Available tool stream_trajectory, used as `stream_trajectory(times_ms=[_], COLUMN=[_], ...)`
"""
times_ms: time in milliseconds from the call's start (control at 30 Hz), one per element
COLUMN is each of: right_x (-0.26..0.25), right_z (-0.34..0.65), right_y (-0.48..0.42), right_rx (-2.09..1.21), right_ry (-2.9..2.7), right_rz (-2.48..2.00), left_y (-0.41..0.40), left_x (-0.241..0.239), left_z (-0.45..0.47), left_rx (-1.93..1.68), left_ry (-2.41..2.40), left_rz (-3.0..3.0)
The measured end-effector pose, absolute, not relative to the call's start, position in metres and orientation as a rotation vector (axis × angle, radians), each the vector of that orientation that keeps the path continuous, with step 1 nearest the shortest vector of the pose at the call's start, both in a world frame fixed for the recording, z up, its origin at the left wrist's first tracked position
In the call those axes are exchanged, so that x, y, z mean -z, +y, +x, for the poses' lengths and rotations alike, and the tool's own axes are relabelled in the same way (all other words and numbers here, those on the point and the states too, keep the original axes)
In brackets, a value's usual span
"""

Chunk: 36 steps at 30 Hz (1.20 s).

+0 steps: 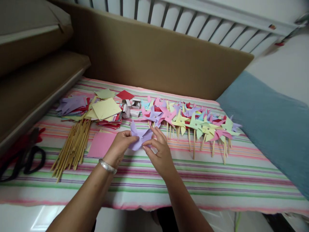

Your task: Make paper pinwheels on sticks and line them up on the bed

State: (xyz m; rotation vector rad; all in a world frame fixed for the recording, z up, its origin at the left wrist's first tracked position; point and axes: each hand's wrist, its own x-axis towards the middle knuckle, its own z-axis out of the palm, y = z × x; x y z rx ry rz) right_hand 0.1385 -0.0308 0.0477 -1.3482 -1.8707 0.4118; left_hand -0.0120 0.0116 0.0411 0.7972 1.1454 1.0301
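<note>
Between my two hands is a purple paper pinwheel (140, 135), partly folded and without a stick that I can see. My left hand (123, 141) pinches its left side between thumb and fingers. On the right edge, the thumb and fingertips of my right hand (158, 149) close on the paper. A pink paper square (101, 145) lies just left of my left hand. Beyond my hands, finished pinwheels on sticks (181, 120) in several colours lie in an overlapping row to the right.
A bundle of wooden sticks (72, 146) lies on the striped cloth (193, 180) at left, near black-handled scissors (31, 159). Behind it are stacks of coloured paper squares (107, 109) and small open boxes (135, 103). A brown board (156, 58) stands along the back.
</note>
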Motion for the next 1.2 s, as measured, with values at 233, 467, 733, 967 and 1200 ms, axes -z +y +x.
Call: stream_trajectory(times_ms=[233, 467, 733, 967, 1200], right_x=[-0.0437, -0.0465, -0.0485, -0.0485, -0.0512], right_z=[0.1391, 0.1408, 0.1400, 0.1386, 0.1398], right_y=[-0.0273, -0.0274, -0.0277, -0.0270, -0.0269], right_rx=[-0.475, -0.497, -0.515, -0.505, -0.520], right_ry=[-1.699, -1.685, -1.664, -1.665, -1.645], right_rz=[-1.482, -1.534, -1.568, -1.630, -1.667], left_y=[0.0084, 0.0059, 0.0067, 0.0067, 0.0093], left_x=[-0.0408, -0.0420, -0.0408, -0.0434, -0.0361], left_z=[-0.0033, -0.0047, -0.0067, -0.0092, -0.0068], left_rx=[-0.937, -0.902, -0.833, -0.783, -0.800], left_ry=[1.069, 1.036, 0.995, 0.963, 1.112], left_rz=[0.868, 0.879, 0.859, 0.859, 1.031])
